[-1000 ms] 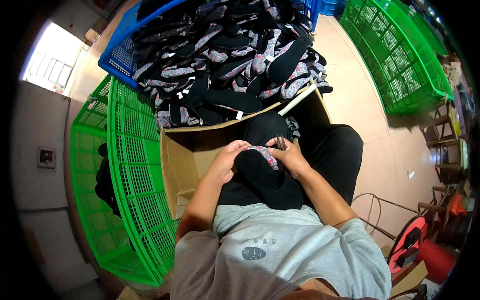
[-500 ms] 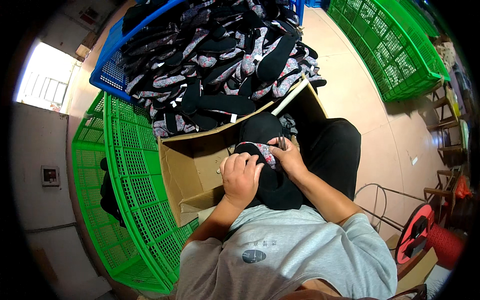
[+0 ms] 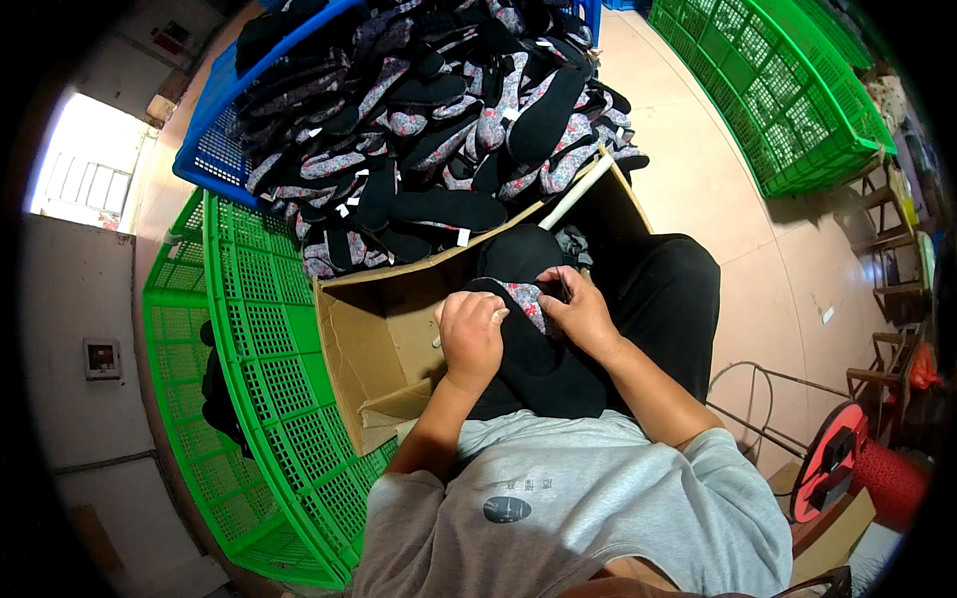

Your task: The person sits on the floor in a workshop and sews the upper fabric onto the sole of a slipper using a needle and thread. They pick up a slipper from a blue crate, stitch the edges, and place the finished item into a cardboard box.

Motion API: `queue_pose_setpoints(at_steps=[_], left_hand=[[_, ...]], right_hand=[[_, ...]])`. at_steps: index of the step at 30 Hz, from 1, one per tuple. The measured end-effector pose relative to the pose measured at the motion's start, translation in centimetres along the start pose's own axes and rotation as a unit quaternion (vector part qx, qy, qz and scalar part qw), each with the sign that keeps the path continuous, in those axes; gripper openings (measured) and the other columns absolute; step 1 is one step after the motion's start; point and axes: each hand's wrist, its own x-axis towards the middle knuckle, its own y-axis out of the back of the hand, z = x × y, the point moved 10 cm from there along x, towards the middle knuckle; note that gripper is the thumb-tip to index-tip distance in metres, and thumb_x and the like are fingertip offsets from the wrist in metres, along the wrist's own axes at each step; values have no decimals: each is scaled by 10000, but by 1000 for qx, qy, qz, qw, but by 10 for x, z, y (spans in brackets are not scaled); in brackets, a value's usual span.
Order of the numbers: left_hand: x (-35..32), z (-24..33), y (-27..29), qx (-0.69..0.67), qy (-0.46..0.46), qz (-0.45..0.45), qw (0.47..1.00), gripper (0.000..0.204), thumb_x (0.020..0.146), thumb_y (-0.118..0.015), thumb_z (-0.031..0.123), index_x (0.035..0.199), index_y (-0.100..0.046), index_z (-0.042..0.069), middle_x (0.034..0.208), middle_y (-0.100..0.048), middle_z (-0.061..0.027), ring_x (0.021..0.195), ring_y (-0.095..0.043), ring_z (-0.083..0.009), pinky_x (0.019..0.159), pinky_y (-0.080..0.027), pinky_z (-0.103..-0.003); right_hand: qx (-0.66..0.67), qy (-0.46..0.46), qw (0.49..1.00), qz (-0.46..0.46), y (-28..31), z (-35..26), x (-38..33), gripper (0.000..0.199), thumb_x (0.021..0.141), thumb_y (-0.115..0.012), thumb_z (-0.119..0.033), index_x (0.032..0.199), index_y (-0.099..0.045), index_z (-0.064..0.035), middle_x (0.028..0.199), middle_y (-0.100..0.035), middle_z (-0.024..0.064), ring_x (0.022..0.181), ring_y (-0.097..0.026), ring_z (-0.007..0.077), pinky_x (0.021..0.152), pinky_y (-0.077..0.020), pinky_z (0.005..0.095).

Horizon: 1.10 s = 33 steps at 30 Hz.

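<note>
Tan floor [image 3: 698, 189] | brown carton [image 3: 384, 339] | both hands [image 3: 471, 334] gripping floral insole [image 3: 525, 299]

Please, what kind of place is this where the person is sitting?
Probably a small workshop where shoes are made or sorted. A blue crate is heaped with floral and black shoe pieces, big green plastic crates stand around, and an open cardboard box sits beside the person's knees.

Blue crate [image 3: 214, 149] top cut off; insole [image 3: 526, 299] mostly under hands.
</note>
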Motion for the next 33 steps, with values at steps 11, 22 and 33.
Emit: queue_pose_setpoints(at_steps=[11,22,33], left_hand=[[2,-12,0,-49,21,-25,998,66,778,-687,102,787,-629,74,773,-610,-50,805,-538,-271,767,-404,-379],[-7,-44,-19,-238,124,-78,960,79,791,-684,40,779,-606,36,746,-557,-30,787,-492,-192,734,-397,-306],[-17,-60,-34,-324,194,-87,922,61,813,-688,31,803,-628,32,799,-565,-4,812,-482,-143,764,-387,-278]], right_hand=[[-24,196,973,-119,-8,-69,-22,450,860,-618,-88,1294,-498,-100,1100,-633,167,1011,-594,372,852,-480,426],[-113,99,975,-161,-18,-30,-27,325,961,-578,-278,1187,-482,-64,1087,-624,212,1029,-607,392,856,-484,457],[-188,141,968,-87,-27,-27,-20,238,913,-637,-240,1058,-544,-76,862,-644,154,823,-646,362,680,-506,464]])
